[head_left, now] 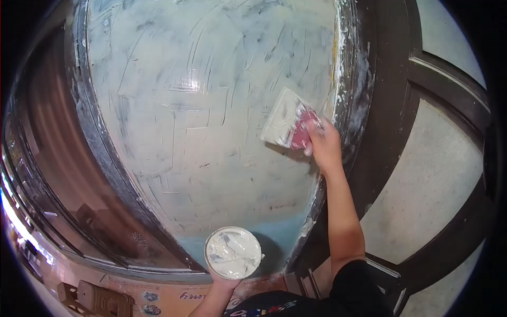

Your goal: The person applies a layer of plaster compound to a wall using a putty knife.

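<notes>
My right hand (326,142) is closed on the red handle of a wide putty knife (284,117). White filler coats the knife's blade, which lies against or very close to the wall panel (211,148). That panel is smeared with pale filler, streaked and ridged, with a bluish strip showing at its bottom. Low in the middle, my left hand (226,282) grips a round tub (233,253) from beneath and behind, its fingers mostly hidden. Thick white filler with grey patches fills the tub.
Dark, filler-smeared trim (351,79) borders the panel on the right, beside a dark framed door (393,105) with pale panels. To the left is a brown glossy window or door (58,137). A brown plastic chair (103,298) stands on the floor at lower left.
</notes>
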`<state>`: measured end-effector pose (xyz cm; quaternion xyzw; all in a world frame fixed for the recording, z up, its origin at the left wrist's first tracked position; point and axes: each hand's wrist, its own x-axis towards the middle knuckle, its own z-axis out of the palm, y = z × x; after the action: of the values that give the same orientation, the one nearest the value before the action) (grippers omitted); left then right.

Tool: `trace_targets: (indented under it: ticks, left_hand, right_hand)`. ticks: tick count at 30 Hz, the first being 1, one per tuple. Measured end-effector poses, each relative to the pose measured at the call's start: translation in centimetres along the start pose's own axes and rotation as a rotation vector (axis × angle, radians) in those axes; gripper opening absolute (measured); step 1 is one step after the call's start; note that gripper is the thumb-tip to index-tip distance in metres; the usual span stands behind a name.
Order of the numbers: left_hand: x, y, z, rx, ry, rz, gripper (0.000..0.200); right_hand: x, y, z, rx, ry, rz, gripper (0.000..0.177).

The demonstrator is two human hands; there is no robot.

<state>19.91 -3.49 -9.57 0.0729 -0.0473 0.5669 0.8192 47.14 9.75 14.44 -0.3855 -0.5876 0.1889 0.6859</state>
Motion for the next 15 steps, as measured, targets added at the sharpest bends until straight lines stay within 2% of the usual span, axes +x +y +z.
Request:
trace_targets:
  ticks: [5,6,9,11,13,14,15]
  left_hand:
    - [-0.1,-0.1,0.7,-0.048,-0.033,-0.021,0.07]
    - [-0.1,-0.2,1.1,0.011,-0.013,-0.003,0.071]
    - [-0.1,-0.3,1.2,0.009,-0.04,-0.02,0.071]
    - [-0.2,-0.2,0.4,0.059,-0.023,-0.025,0.07]
    - [-0.1,-0.1,0.3,0.163,0.08,-0.013,0.07]
    - [-0.3,-0.4,1.2,0.315,0.072,-0.003,0.07]
    - [-0.6,-0.3,1.2,0.32,0.072,-0.01,0.07]
  right_hand:
    - [2.5,0.4,0.7,-0.084,0.037,-0.075,0.029]
    - [1.9,0.7,0.0,0.044,0.083,0.035,0.028]
    - [1.3,-0.5,-0.7,0.163,0.079,-0.011,0.028]
    - [2.0,-1.7,0.5,0.133,0.076,-0.027,0.027]
    - [3.7,-1.2,1.3,0.07,0.015,-0.043,0.028]
    - [3.9,-0.3,1.1,0.008,0.055,-0.045,0.026]
    - [3.3,0.3,0.4,0.008,0.063,-0.044,0.026]
